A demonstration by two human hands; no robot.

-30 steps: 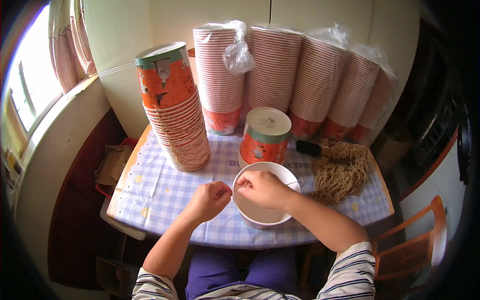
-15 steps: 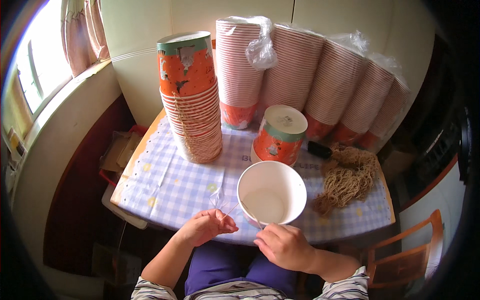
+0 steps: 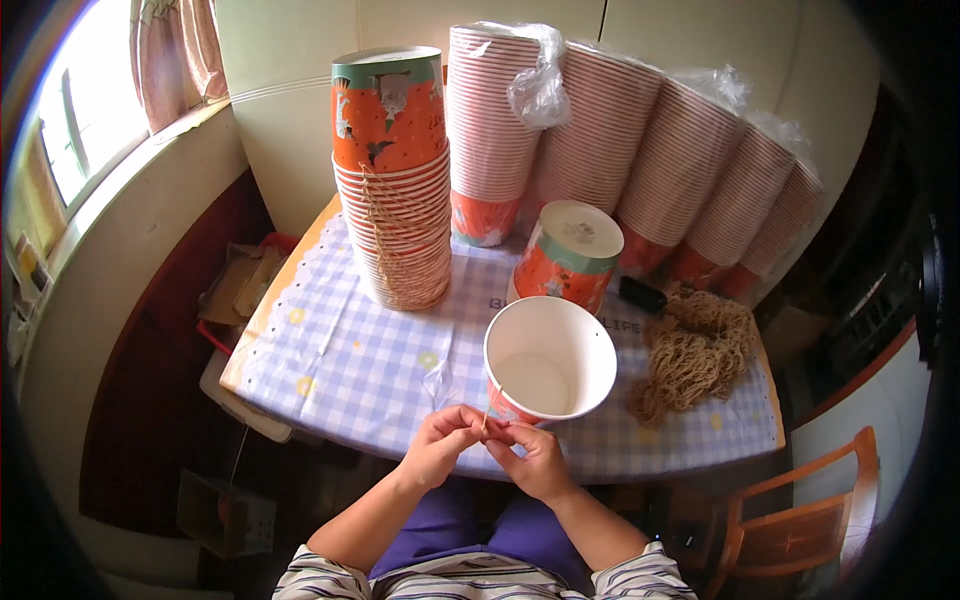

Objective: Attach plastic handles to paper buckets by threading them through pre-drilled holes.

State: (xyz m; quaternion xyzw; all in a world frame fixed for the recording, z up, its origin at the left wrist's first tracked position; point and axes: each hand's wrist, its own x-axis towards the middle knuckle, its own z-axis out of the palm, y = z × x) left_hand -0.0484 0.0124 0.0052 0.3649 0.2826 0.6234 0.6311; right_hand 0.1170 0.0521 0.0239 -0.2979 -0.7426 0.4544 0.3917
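Observation:
My left hand (image 3: pixel 445 442) and my right hand (image 3: pixel 535 460) meet at the near left rim of a white-lined paper bucket (image 3: pixel 572 325). Both have their fingers pinched together on a thin strand of twine (image 3: pixel 489 412), which runs up to the bucket's rim. The bucket stands mouth up, tilted toward me, near the table's front edge. Its outside is orange where a strip shows under the rim. My fingertips hide the lower end of the strand.
Right of the bucket lies a tangled brown twine bundle (image 3: pixel 700 355) beside a black object (image 3: pixel 642 295). Behind it stands an upturned orange bucket (image 3: pixel 565 268). A tall stack of buckets with twine (image 3: pixel 405 225) rises at left; several plastic-wrapped stacks (image 3: pixel 600 130) line the back of the checked tablecloth (image 3: pixel 370 385).
My hands were apart, with twine between them; they have come together at the bucket's left front. The right hand moved left from the rim's near edge. The view has shifted slightly.

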